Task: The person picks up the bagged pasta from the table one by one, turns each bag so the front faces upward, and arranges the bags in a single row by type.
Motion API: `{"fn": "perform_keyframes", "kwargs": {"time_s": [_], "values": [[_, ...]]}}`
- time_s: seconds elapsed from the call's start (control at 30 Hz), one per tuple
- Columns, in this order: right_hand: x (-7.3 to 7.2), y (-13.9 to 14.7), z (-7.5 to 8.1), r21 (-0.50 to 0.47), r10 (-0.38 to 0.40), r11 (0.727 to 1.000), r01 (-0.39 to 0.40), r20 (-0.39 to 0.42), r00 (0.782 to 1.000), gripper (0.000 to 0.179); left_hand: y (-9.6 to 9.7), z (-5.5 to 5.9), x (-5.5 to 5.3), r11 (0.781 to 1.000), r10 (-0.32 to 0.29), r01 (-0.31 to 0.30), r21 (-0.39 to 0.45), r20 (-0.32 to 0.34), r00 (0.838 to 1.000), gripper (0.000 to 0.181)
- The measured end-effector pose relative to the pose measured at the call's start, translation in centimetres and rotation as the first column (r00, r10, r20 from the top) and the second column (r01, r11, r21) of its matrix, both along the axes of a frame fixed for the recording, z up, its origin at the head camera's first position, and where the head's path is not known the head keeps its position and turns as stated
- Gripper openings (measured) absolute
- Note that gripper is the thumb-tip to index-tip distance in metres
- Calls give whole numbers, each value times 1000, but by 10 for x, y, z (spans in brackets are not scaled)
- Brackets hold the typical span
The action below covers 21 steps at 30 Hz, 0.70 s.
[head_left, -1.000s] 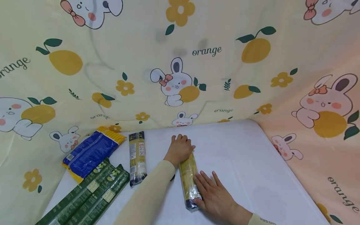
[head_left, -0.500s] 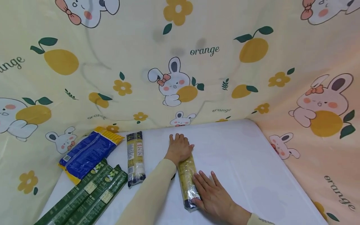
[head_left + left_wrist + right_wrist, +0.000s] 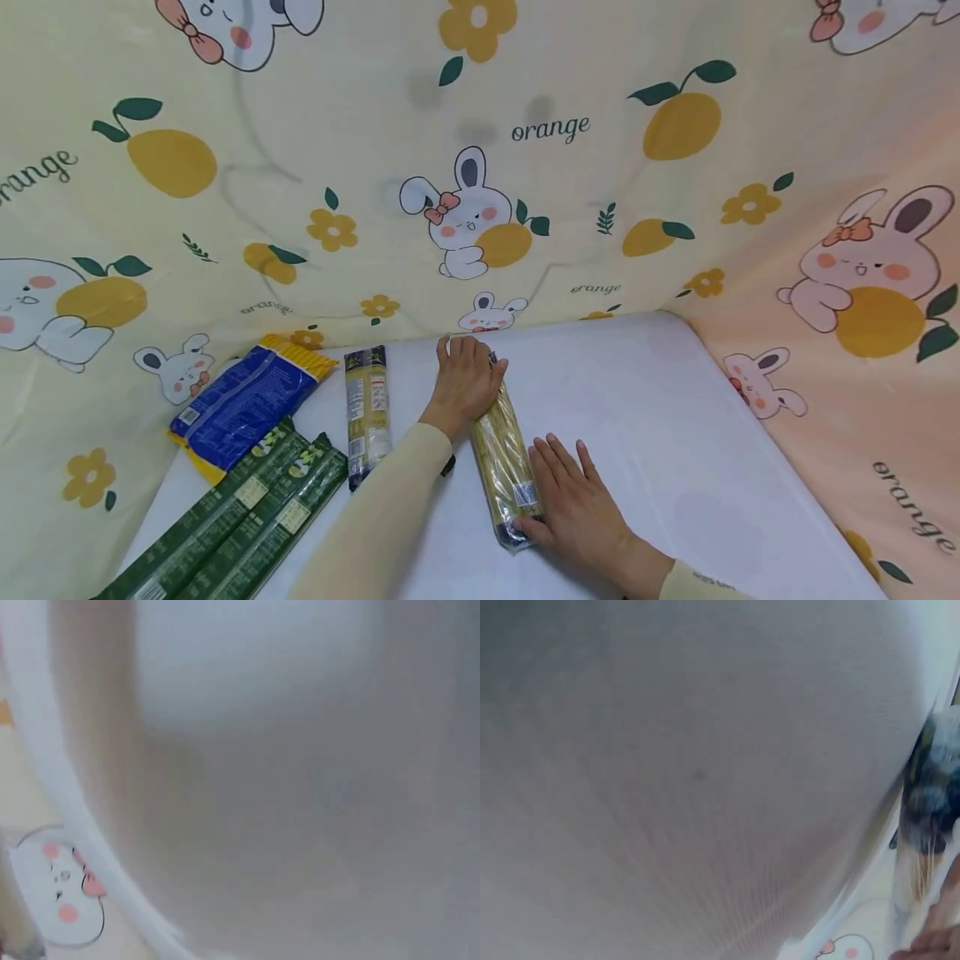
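1. Head view: in the last half second the clear pack [image 3: 504,467] has turned, bringing a white label [image 3: 527,494] into sight near its near end, and the left hand [image 3: 467,383] has shifted slightly away and leftward.
2. Same view: yellow strands [image 3: 497,442] fill that pack. The left hand grips its far part, fingers on one side, thumb on the other; the right hand [image 3: 581,508] lies with straight fingers alongside the near part, thumb touching it.
3. Over to the left I see a second clear pack [image 3: 367,400], two long green packs [image 3: 273,521] and a blue-and-yellow bag [image 3: 243,408], contents hidden in the last two.
4. The white tabletop [image 3: 690,467] runs from the right hand to a slanting right edge; its back edge meets patterned cloth [image 3: 570,208] with rabbits and oranges.
5. Left wrist view: mostly a pale blur beside a printed rabbit [image 3: 64,889]; I cannot tell the hand's state here.
6. Right wrist view: the clear pack's dark end stands at the right margin, fingers [image 3: 934,941] below it.
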State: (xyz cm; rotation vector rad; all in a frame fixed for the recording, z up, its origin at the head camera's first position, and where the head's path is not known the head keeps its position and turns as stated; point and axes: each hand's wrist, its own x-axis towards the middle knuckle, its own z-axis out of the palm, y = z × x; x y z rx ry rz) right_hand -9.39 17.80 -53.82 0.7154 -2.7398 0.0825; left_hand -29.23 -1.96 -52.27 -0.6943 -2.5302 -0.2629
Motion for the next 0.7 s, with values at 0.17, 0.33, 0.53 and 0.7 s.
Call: {"fn": "perform_keyframes", "kwargs": {"time_s": [0.17, 0.33, 0.53, 0.7], "values": [[-12, 4, -1, -49, -34, 998, 26, -163, 986, 98, -8, 12, -11, 995, 1, 19, 100, -197, 980, 45], [-26, 4, -3, -73, -32, 997, 10, -295, 955, 83, -16, 28, -22, 990, 36, 8, 140, -313, 949, 50], [-28, 2, -4, -79, -48, 997, 26, -301, 952, 63, -19, 36, -24, 993, 38, 4, 117, -355, 934, 51], [-24, -1, -4, -60, -53, 997, 39, -253, 966, 58, -17, 39, -21, 992, 22, 22, 124, -339, 940, 53]]}}
